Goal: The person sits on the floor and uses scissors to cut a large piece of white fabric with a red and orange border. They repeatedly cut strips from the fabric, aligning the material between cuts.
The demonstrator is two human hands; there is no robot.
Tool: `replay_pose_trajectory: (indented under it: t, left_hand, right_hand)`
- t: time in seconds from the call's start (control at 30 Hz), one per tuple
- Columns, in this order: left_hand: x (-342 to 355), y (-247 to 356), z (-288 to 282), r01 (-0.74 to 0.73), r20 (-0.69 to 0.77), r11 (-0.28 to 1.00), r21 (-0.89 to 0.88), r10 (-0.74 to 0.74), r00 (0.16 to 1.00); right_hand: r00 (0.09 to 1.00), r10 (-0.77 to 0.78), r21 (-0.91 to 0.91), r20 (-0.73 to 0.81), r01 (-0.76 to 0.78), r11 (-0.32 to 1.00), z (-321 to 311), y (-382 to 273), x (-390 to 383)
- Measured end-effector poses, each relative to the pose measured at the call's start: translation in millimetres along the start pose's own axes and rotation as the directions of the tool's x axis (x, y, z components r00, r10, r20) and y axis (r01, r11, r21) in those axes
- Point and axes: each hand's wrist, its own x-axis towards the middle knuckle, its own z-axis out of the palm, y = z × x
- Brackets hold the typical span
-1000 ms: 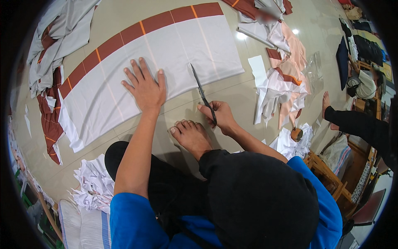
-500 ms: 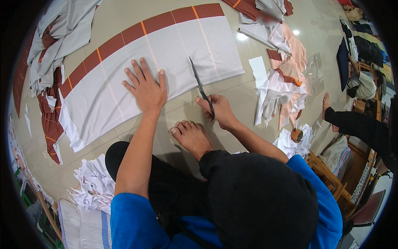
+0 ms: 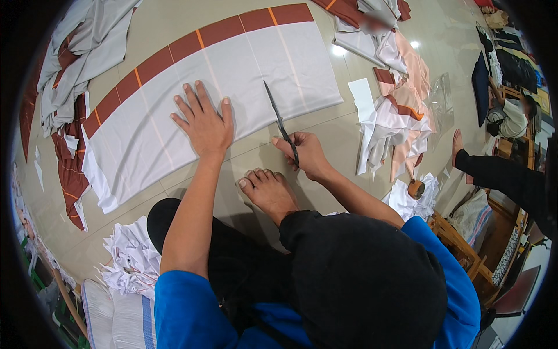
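Note:
A wide piece of white fabric (image 3: 244,70) lies on the tiled floor, its far edge bordered by a brown band with orange stripes. My left hand (image 3: 207,125) rests flat on its middle, fingers spread. Dark scissors (image 3: 280,120) are gripped by their handles in my right hand (image 3: 307,156), just off the cloth's near edge. Their blades point away from me over the fabric and look nearly closed. Whether the lower blade is beneath the cloth I cannot tell. Between my arms, my bare foot (image 3: 268,192) stands on the floor.
Crumpled grey and brown cloth (image 3: 87,58) lies at far left. White and peach fabric (image 3: 401,125) is heaped on the right. White scraps (image 3: 132,254) sit by my left knee, above a woven sack (image 3: 125,320). At right, another person's leg (image 3: 500,174) reaches in beside wooden furniture (image 3: 465,247).
The scissors have tilted very slightly to the left in my right hand. My left hand stays in place on the fabric.

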Motion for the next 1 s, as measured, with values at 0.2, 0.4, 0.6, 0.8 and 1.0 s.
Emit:
replay_pose_trajectory:
  t: [0.2, 0.4, 0.6, 0.8, 1.0]
  left_hand:
    - [0, -1, 0, 0.001, 0.004, 1.000, 0.018, -0.001, 1.000]
    - [1, 1, -2, 0.001, 0.029, 1.000, -0.017, -0.001, 1.000]
    - [0, 1, 1, -0.012, 0.002, 0.999, 0.031, 0.012, 1.000]
    - [1, 1, 2, -0.003, 0.018, 1.000, 0.004, 0.003, 1.000]
    - [1, 1, 0, -0.011, 0.007, 0.999, 0.047, 0.011, 1.000]
  right_hand:
    - [1.000, 0.008, 0.011, -0.008, -0.007, 1.000, 1, -7, 1]
    - [1.000, -0.019, 0.081, 0.003, 0.019, 0.997, 3, -15, 12]
    - [1.000, 0.002, 0.061, 0.000, -0.002, 0.998, 6, -19, 17]
    - [1.000, 0.000, 0.054, -0.003, 0.000, 0.999, 7, -19, 20]
    - [0.999, -0.013, -0.007, -0.045, 0.013, 1.000, 10, -17, 21]
